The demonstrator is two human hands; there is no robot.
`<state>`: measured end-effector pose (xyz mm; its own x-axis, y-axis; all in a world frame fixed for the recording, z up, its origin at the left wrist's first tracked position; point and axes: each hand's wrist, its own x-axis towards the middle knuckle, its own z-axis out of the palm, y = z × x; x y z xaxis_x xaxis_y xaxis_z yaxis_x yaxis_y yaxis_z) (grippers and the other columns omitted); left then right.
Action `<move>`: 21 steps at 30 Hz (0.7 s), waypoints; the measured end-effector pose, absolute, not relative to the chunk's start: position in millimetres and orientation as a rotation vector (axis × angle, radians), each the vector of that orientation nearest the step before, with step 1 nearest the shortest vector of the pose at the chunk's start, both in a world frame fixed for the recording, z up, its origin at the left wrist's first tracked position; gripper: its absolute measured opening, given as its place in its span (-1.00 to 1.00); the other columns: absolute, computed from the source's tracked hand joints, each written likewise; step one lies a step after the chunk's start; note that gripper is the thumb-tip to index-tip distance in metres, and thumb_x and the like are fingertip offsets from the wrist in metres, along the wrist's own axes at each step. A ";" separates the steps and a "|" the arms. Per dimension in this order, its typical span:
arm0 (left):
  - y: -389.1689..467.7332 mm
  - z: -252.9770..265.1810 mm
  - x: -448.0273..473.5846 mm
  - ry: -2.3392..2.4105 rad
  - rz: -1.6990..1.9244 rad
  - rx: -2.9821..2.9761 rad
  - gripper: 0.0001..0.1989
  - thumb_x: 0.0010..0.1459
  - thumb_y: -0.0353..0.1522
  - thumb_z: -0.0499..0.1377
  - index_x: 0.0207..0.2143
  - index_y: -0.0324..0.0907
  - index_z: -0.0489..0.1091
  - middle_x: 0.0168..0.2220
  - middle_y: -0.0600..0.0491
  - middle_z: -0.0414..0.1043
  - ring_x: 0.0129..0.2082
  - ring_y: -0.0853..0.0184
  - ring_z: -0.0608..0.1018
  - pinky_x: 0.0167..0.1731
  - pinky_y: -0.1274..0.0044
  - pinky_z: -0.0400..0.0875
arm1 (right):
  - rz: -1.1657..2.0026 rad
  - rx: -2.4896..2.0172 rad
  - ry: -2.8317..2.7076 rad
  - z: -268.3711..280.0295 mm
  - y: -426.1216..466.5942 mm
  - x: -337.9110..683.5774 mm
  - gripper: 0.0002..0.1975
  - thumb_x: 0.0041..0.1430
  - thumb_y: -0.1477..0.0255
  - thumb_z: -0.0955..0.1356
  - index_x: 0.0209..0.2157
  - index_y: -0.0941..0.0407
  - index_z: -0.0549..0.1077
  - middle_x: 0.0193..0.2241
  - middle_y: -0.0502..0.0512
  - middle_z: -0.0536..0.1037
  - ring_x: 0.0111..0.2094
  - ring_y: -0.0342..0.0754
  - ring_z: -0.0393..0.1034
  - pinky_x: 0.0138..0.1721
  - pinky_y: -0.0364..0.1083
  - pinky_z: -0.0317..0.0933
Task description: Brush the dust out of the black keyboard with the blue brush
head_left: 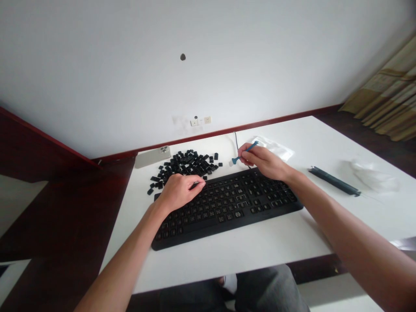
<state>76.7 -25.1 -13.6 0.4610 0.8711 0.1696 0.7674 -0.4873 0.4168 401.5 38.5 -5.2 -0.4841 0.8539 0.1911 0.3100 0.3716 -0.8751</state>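
My left hand (180,190) rests curled, holding nothing I can see, on the keyboard (227,206); my right hand (263,161) pinches a blue brush (246,151) (loose keycaps (185,167) lie behind on the counter (260,247)).

We see a phone (152,157) lying face down at the far left corner of the white table (260,247), close to the wall (162,65) with its dark red skirting (286,118) and two small outlets (200,121). On the right side of the table lies a long dark pen-like tool (334,181), with a blurred clear plastic bag (373,177) just beyond it and another clear bag (276,148) nearer the middle. A striped curtain (390,104) hangs at the far right, and dark wooden flooring (65,208) spreads to the left of the table.
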 end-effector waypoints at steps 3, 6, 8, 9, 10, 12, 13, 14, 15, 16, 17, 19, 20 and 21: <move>-26.8 -15.6 79.1 1.364 0.522 2.442 -0.74 0.43 -0.23 0.19 -0.17 -0.04 0.70 -0.42 0.18 0.67 -0.59 0.47 0.50 -0.45 0.55 0.28 | 1.037 -1.027 -1.914 -5.8 41.4 404.8 -0.56 0.51 0.00 0.23 -0.24 0.08 0.41 -0.38 0.05 0.38 -0.37 -0.05 0.25 -0.29 0.00 0.23; -27.2 -16.2 80.1 1.350 0.531 2.442 -0.74 0.43 -0.23 0.19 -0.17 -0.03 0.69 -0.41 0.19 0.68 -0.57 0.47 0.53 -0.43 0.55 0.29 | 0.986 -1.015 -1.910 -4.6 40.4 405.1 -0.50 0.53 -0.05 0.18 -0.31 0.06 0.34 -0.42 0.02 0.30 -0.39 -0.06 0.19 -0.29 0.00 0.20; -26.8 -16.4 80.3 1.356 0.529 2.435 -0.74 0.44 -0.24 0.18 -0.17 -0.03 0.69 -0.41 0.19 0.67 -0.55 0.46 0.54 -0.41 0.55 0.31 | 0.948 -1.007 -1.927 -5.1 38.8 404.5 -0.48 0.54 -0.06 0.14 -0.35 0.05 0.29 -0.43 0.01 0.27 -0.40 -0.06 0.16 -0.29 0.00 0.17; -26.5 -16.5 80.5 1.360 0.525 2.431 -0.74 0.43 -0.24 0.18 -0.17 -0.03 0.69 -0.42 0.19 0.67 -0.55 0.46 0.55 -0.40 0.55 0.31 | 0.931 -1.009 -1.941 -5.6 37.9 404.2 -0.47 0.54 -0.06 0.13 -0.35 0.04 0.28 -0.43 0.01 0.25 -0.40 -0.06 0.15 -0.30 0.00 0.15; -26.3 -16.6 80.7 1.363 0.521 2.426 -0.74 0.43 -0.24 0.18 -0.17 -0.04 0.69 -0.43 0.19 0.66 -0.55 0.45 0.55 -0.40 0.54 0.32 | 0.914 -1.016 -1.956 -6.2 37.1 404.0 -0.47 0.54 -0.06 0.12 -0.35 0.04 0.27 -0.43 0.00 0.25 -0.41 -0.06 0.14 -0.31 -0.01 0.13; -26.2 -16.9 81.5 1.365 0.514 2.417 -0.75 0.42 -0.24 0.19 -0.17 -0.05 0.69 -0.45 0.17 0.65 -0.56 0.45 0.53 -0.42 0.54 0.31 | 0.883 -1.031 -2.013 -6.6 35.2 403.6 -0.46 0.55 -0.07 0.11 -0.36 0.04 0.26 -0.44 0.00 0.27 -0.41 -0.06 0.14 -0.32 -0.01 0.11; -26.3 -17.0 81.9 1.364 0.513 2.414 -0.75 0.42 -0.25 0.19 -0.17 -0.05 0.70 -0.45 0.17 0.65 -0.57 0.44 0.53 -0.43 0.54 0.30 | 0.871 -1.038 -2.048 -6.1 34.1 403.3 -0.45 0.55 -0.07 0.10 -0.37 0.04 0.26 -0.45 0.00 0.28 -0.41 -0.05 0.15 -0.31 0.00 0.11; -26.5 -17.0 82.3 1.361 0.514 2.412 -0.75 0.42 -0.25 0.19 -0.17 -0.05 0.70 -0.45 0.16 0.65 -0.57 0.44 0.52 -0.44 0.54 0.28 | 0.862 -1.043 -2.080 -5.3 32.8 402.8 -0.43 0.55 -0.08 0.08 -0.38 0.04 0.26 -0.46 0.00 0.28 -0.41 -0.05 0.16 -0.30 0.00 0.11; -26.7 -17.0 82.7 1.359 0.516 2.410 -0.75 0.42 -0.25 0.20 -0.17 -0.05 0.70 -0.45 0.16 0.65 -0.58 0.44 0.52 -0.45 0.54 0.27 | 0.857 -1.048 -2.107 -4.1 31.4 402.0 -0.41 0.55 -0.08 0.07 -0.40 0.05 0.26 -0.48 0.00 0.28 -0.42 -0.05 0.17 -0.30 0.00 0.11; -26.9 -16.9 82.9 1.359 0.517 2.409 -0.75 0.42 -0.25 0.19 -0.17 -0.05 0.70 -0.45 0.16 0.65 -0.58 0.44 0.51 -0.46 0.54 0.27 | 0.856 -1.052 -2.129 -2.9 29.9 400.8 -0.40 0.55 -0.09 0.05 -0.41 0.05 0.26 -0.49 -0.01 0.28 -0.42 -0.06 0.17 -0.30 -0.01 0.11; -27.1 -16.8 83.1 1.360 0.519 2.409 -0.75 0.42 -0.25 0.19 -0.17 -0.05 0.70 -0.46 0.16 0.65 -0.59 0.44 0.50 -0.46 0.54 0.27 | 0.858 -1.057 -2.144 -1.6 28.4 399.3 -0.39 0.55 -0.09 0.05 -0.41 0.05 0.26 -0.50 -0.01 0.28 -0.43 -0.06 0.17 -0.29 -0.01 0.12; -27.3 -16.5 83.3 1.359 0.521 2.410 -0.75 0.42 -0.25 0.19 -0.17 -0.04 0.70 -0.45 0.17 0.65 -0.58 0.44 0.51 -0.45 0.54 0.27 | 0.874 -1.070 -2.175 0.1 25.8 395.8 -0.39 0.55 -0.08 0.06 -0.41 0.05 0.28 -0.49 0.00 0.33 -0.42 -0.06 0.19 -0.29 -0.02 0.13; -27.2 -16.4 83.3 1.355 0.521 2.412 -0.75 0.42 -0.25 0.19 -0.17 -0.03 0.70 -0.45 0.17 0.65 -0.58 0.44 0.51 -0.45 0.54 0.28 | 0.889 -1.082 -2.198 0.5 24.7 394.0 -0.39 0.55 -0.07 0.07 -0.41 0.06 0.30 -0.48 0.01 0.37 -0.42 -0.06 0.21 -0.29 -0.02 0.14; -27.2 -16.3 83.5 1.351 0.524 2.415 -0.76 0.42 -0.26 0.20 -0.17 -0.03 0.70 -0.44 0.17 0.66 -0.58 0.44 0.51 -0.45 0.54 0.28 | 0.904 -1.095 -2.223 0.7 23.8 392.4 -0.41 0.55 -0.06 0.09 -0.41 0.06 0.31 -0.48 0.02 0.39 -0.42 -0.05 0.23 -0.29 -0.02 0.14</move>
<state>83.5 -27.2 -16.3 0.4848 0.8604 0.1572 0.7415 -0.4996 0.4479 392.4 23.8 0.7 -0.5525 0.8217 0.1402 0.4905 0.4564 -0.7424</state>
